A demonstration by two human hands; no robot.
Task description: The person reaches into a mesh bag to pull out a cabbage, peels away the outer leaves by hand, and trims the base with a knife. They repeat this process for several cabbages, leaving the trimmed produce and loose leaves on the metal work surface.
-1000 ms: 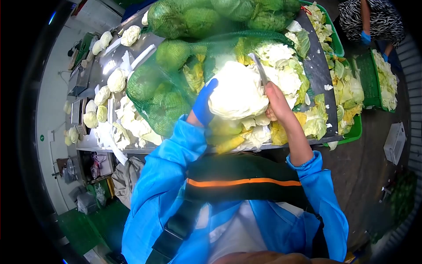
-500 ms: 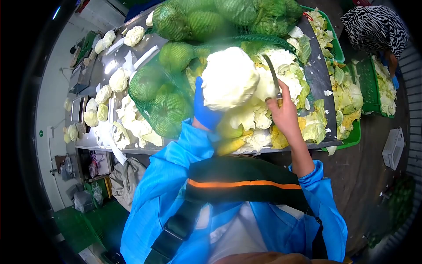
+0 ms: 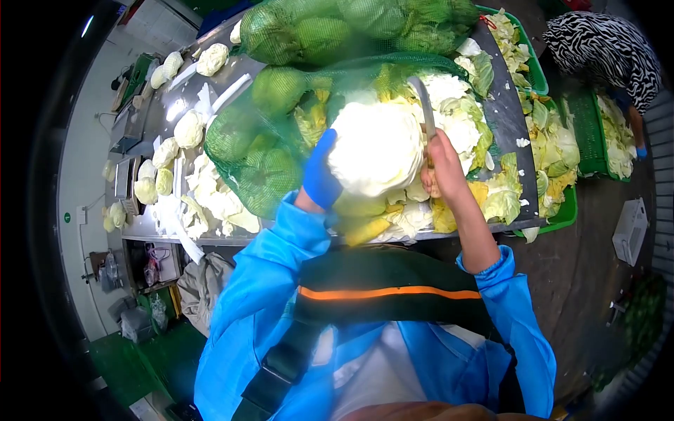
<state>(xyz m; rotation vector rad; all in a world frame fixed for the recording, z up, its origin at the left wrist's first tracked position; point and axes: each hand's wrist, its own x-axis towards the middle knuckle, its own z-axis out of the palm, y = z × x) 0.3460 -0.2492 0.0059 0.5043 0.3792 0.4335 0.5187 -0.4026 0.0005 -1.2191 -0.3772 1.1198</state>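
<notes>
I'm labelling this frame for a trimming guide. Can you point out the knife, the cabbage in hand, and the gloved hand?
knife (image 3: 421, 98), head view, on the blade.
cabbage (image 3: 375, 147), head view, on its pale top.
left hand (image 3: 320, 175), head view, on the blue glove.

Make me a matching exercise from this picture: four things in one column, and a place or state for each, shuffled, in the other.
Things:
1. left hand
2. right hand
3. net bags
4. green crate

Places or states:
A. stuffed with green cabbages, lying on the steel table
B. wears a blue glove and holds the pale cabbage
C. stands beside the table, full of loose leaves
D. bare, gripping a knife against the cabbage

Pairs: 1-B, 2-D, 3-A, 4-C
</notes>
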